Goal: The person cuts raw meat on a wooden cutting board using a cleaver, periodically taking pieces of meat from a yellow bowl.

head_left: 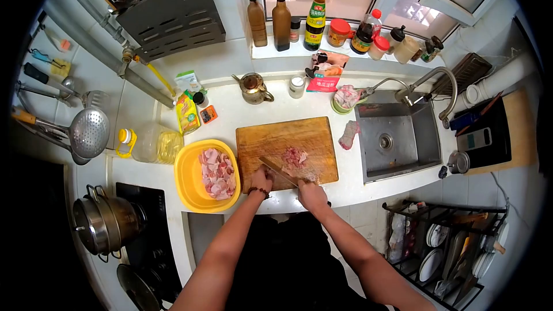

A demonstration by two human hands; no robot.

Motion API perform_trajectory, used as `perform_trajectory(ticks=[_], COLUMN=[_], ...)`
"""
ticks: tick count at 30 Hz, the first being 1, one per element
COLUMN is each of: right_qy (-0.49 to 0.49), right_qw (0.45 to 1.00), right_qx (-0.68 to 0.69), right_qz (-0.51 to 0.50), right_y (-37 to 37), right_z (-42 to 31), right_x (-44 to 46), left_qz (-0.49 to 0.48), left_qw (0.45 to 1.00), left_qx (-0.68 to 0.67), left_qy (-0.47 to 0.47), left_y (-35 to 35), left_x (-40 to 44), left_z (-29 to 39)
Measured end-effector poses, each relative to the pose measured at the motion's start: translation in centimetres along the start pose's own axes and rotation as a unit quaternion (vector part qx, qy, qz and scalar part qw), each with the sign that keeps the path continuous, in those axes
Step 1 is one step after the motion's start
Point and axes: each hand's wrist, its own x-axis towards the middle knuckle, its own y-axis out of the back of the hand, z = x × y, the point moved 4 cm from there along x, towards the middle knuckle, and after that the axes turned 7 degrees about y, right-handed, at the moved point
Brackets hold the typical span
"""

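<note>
1. The board (253,138) is lying near the bench's (348,178) front edge, room opening rightward.
2. The knife (278,171) is slanting over it, pointing away leftward.
3. Right hand's (313,196) fingers are gripping it; left hand's (261,181) are curling, hold unclear.

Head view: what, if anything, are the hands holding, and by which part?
The right hand holds a knife by its handle; whether the left hand holds anything cannot be told.

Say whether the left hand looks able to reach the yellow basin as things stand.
Likely yes: the left hand, over the cutting board, is near the yellow basin, and nothing stands between them.
</note>
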Motion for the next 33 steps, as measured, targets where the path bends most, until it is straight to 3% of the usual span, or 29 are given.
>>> perform_trajectory(ticks=[5, 8, 11, 13, 15, 17, 19, 23, 27, 33], right_qy=[0.048, 0.084, 0.105, 0.077, -0.035, -0.081, -0.140, -0.129, -0.182, -0.202], right_qw=[0.998, 0.992, 0.986, 0.989, 0.987, 0.979, 0.964, 0.956, 0.945, 0.916], right_qx=[-0.036, -0.039, -0.053, -0.033, 0.024, 0.061, 0.106, 0.122, 0.192, 0.274], right_qz=[0.019, 0.087, 0.122, 0.120, 0.154, 0.178, 0.202, 0.234, 0.194, 0.211], right_y=[1.4, 2.5, 4.0, 5.7, 6.7, 6.1, 5.6, 4.8, 3.3, 2.0], right_z=[0.7, 1.7, 3.4, 3.5, 4.7, 6.0, 7.0, 6.9, 6.7, 7.2], right_x=[-0.8, -1.5, -2.3, -3.2, -4.1, -4.4, -4.9, -6.2, -6.9, -6.1], left_qz=[-0.010, 0.067, 0.114, 0.118, 0.121, -0.016, -0.035, -0.058, -0.047, -0.128], left_qw=[0.999, 0.996, 0.981, 0.977, 0.971, 0.954, 0.943, 0.903, 0.893, 0.938], left_qx=[0.051, 0.034, -0.090, -0.061, -0.034, 0.117, 0.145, 0.241, 0.260, 0.146], left_qy=[-0.004, -0.040, -0.130, -0.165, -0.202, -0.276, -0.297, -0.350, -0.364, -0.287], left_y=[1.2, 3.2, 5.3, 5.6, 4.2, -0.1, -0.6, -2.3, -3.8, -4.6], left_x=[-0.6, 0.1, 1.7, 1.8, 1.8, 2.3, 0.2, -1.0, -0.1, 2.0], left_z=[-0.4, -0.7, 0.0, 2.5, 4.0, 3.8, 5.9, 6.3, 5.7, 4.3])
